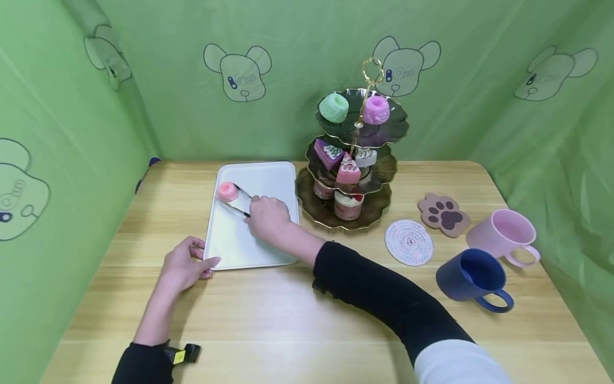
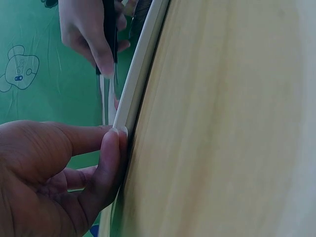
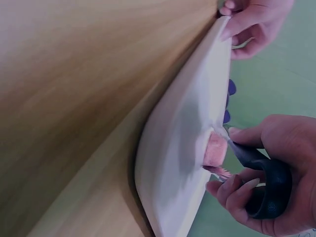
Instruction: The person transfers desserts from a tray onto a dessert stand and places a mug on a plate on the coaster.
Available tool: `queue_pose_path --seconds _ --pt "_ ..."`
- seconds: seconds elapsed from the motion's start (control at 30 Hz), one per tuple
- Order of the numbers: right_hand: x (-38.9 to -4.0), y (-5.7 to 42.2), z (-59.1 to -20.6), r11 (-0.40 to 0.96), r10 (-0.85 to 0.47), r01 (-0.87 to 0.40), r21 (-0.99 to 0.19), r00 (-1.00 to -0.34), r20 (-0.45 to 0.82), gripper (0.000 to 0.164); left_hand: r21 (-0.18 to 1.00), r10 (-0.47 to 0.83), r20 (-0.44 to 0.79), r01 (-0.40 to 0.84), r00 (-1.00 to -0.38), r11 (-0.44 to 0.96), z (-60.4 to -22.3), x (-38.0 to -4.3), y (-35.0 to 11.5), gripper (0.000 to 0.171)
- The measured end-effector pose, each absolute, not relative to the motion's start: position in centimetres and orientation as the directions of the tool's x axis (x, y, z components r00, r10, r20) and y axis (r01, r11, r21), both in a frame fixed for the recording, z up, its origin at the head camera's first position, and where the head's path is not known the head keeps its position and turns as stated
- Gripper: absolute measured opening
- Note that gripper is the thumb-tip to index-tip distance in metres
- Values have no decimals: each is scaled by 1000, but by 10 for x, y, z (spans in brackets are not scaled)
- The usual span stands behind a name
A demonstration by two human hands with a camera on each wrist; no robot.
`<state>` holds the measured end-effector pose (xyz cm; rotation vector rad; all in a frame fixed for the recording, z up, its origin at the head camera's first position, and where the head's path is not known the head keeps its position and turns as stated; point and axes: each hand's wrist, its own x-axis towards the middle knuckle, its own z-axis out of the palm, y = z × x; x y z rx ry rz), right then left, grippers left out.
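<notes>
My right hand [image 1: 271, 216] grips a pair of tongs [image 3: 279, 187] with dark looped handles and metal arms. The tongs' arms reach either side of a small round pink cake [image 1: 227, 192]; whether they press on it I cannot tell. The cake sits at the far left of a white rectangular tray [image 1: 240, 240]. At the tray's near left corner, my left hand [image 1: 184, 266] pinches the rim between thumb and fingers, seen close up in the left wrist view. Part of the tongs' handles is hidden by the right hand in the head view.
A three-tier dark stand [image 1: 355, 213] with several cakes is right of the tray. Further right lie a round woven coaster [image 1: 409, 242] and a paw-shaped coaster [image 1: 443, 214], beside a pink mug [image 1: 499, 234] and a blue mug [image 1: 470, 274]. Green cloth surrounds the wooden table [image 1: 268, 325].
</notes>
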<state>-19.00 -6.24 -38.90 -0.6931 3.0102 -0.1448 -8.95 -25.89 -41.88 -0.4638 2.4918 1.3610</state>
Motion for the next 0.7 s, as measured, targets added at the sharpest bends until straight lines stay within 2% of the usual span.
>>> queue_pose_path --seconds 0.17,0.4,0.5,0.7 --pt "-195 -66 -389 890 -453 -452 -51 -891 -15 40 762 -153 -371 -395 -916 513 -419 -89 -259 54" --pt "-187 -42 -373 883 -463 -462 -87 -886 4 38 771 -144 -375 -394 -916 501 -422 -86 -258 55" --pt "-173 -24 -352 870 -484 -486 -80 -874 46 40 770 -144 -375 -394 -916 502 -423 -86 -258 56" --pt "-136 28 -284 824 -537 -563 -64 -812 227 43 767 -138 -376 -391 -916 508 -420 -89 -261 57"
